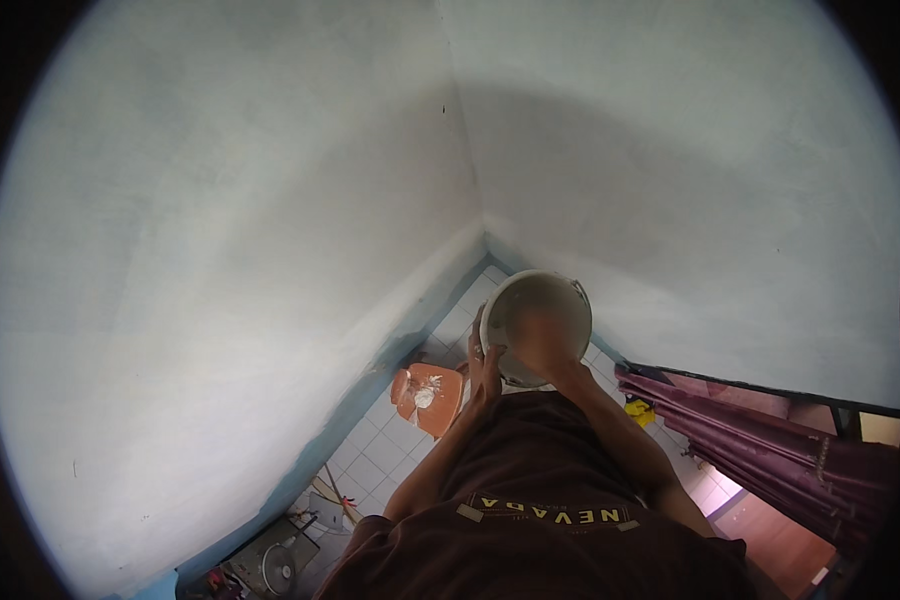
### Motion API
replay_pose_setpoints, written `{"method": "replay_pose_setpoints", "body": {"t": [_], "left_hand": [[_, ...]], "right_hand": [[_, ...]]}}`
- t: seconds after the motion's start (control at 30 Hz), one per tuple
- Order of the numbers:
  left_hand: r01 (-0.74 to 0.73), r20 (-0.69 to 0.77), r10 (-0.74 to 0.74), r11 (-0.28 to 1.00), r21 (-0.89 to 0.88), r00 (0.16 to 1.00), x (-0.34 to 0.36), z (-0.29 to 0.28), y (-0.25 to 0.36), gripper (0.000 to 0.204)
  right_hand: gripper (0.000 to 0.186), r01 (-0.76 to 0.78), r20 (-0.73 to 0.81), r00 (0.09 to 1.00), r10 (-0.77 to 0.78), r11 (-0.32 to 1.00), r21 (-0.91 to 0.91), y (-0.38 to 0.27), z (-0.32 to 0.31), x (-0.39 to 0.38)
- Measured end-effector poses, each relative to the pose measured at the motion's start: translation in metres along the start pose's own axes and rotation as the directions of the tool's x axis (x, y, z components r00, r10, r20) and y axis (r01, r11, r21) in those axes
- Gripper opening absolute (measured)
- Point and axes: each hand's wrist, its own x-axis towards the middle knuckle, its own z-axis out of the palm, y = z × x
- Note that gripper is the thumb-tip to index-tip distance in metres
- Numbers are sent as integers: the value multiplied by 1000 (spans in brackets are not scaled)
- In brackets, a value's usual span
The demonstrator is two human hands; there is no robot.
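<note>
A whitish bucket point(502, 303) with a wire handle sits in front of my body, its open mouth facing up at me. At its left side my left hand point(484, 362) is closed on the rim, with a ring on one finger. My right hand point(550, 345) reaches down into the bucket over the near edge. A smeared patch covers its fingers, so their grip and the bucket's contents are hidden.
Two pale walls meet at a corner point(486, 236) ahead, above white floor tiles point(378, 447). An orange plastic stool point(448, 392) smeared with white stands left. Right are a yellow item point(639, 411) and a purple curtain point(750, 450). A round metallic object point(279, 568) lies lower left.
</note>
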Motion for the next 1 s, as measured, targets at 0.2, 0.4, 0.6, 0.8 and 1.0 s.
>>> {"method": "replay_pose_setpoints", "body": {"t": [0.2, 0.4, 0.6, 0.8, 1.0], "left_hand": [[-323, 101, 309, 865, 383, 946, 6, -13, -22, 75], [-410, 164, 423, 597, 690, 891, 11, -33, -49, 57], [-344, 58, 345, 879, 331, 937, 9, -5, 13, 73], [-76, -25, 75, 995, -70, 997, 10, -12, 10, 73], [-90, -161, 105, 991, 95, 981, 33, -29, -23, 50]], "right_hand": [[18, 84, -94, 993, -67, 978, 191, 14, 2, 1], [19, 25, -28, 999, -22, 994, 109, -8, -23, -6], [18, 20, 31, 999, -19, 999, -46, 4, -9, 9], [21, 124, 20, 992, -128, 985, 123, 5, -9, 6], [33, 154, -171, 979, -110, 952, 265, -5, -27, 2]]}}
